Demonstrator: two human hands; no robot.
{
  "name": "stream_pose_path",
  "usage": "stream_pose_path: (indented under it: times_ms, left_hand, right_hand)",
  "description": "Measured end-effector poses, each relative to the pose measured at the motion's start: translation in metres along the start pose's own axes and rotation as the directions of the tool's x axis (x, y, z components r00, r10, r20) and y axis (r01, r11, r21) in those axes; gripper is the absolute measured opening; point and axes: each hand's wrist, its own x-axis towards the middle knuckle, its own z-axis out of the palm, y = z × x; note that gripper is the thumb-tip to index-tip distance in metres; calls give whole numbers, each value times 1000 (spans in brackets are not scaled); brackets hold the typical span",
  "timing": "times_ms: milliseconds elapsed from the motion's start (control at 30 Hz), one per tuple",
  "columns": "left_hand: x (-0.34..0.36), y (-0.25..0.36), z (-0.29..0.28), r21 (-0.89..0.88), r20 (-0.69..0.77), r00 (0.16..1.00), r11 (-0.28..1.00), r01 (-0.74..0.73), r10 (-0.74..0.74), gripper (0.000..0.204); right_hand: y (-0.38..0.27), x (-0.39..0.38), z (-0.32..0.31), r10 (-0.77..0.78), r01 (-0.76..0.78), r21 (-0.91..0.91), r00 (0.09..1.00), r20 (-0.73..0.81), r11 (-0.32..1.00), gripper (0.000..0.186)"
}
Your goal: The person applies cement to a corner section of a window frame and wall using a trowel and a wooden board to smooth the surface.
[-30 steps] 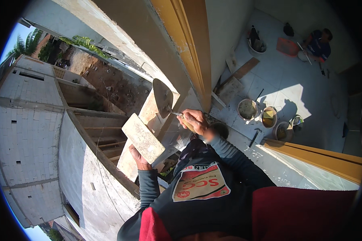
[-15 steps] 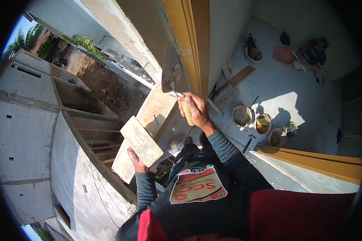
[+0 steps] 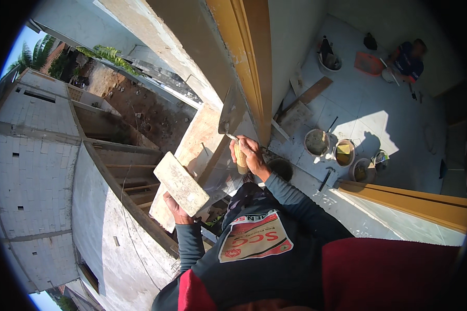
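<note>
My right hand (image 3: pixel 252 157) is wrapped round the wooden handle of a pointed trowel (image 3: pixel 230 115). The trowel's metal blade points up and away, close to the grey plastered strip of wall (image 3: pixel 205 49) beside the yellow-brown door frame (image 3: pixel 238 39); whether it touches cannot be told. Lower and to the left, my left hand (image 3: pixel 176 209) grips a pale, rectangular plastering float (image 3: pixel 181 183) from beneath, its flat face turned up. Most of the left fingers are hidden under it. No clear lump of mortar shows on the float.
Below the float lies a dusty wooden plank (image 3: pixel 201 136). On the right, the tiled floor holds a mortar bucket (image 3: pixel 316 142), another bucket (image 3: pixel 343 153) and a hammer (image 3: pixel 326 179). Farther back, a person (image 3: pixel 407 62) sits near an orange tray (image 3: pixel 369 64). A low wall (image 3: pixel 117 207) curves along the left.
My right hand and the trowel have shifted slightly right and nearer to me, the blade now closer to the door frame. The left hand still holds the float almost in place.
</note>
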Motion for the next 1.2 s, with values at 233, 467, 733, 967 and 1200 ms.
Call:
stream_pose_path:
  times_ms: [233, 467, 733, 967, 1200]
  left_hand:
    - [7, -4, 15, -13, 50, 997, 998, 62, -62, 65]
    - [2, 2, 7, -8, 56, 998, 1000, 10, -10, 67]
    - [0, -16, 23, -137, 81, 994, 988, 78, -67, 70]
    - [-6, -9, 26, -94, 31, 998, 994, 49, -46, 68]
    - [-8, -8, 32, -42, 32, 994, 994, 103, -102, 69]
  right_hand:
    - [13, -47, 17, 115, -115, -6, 981, 157, 993, 37]
    - [-75, -16, 35, -165, 177, -139, 982, 92, 974, 37]
    - [-131, 33, 50, -302, 305, -185, 952, 42, 934, 32]
    - [-44, 10, 4, -44, 42, -84, 999, -20, 996, 34]
    - [10, -6, -23, 14, -25, -135, 996, -85, 991, 39]
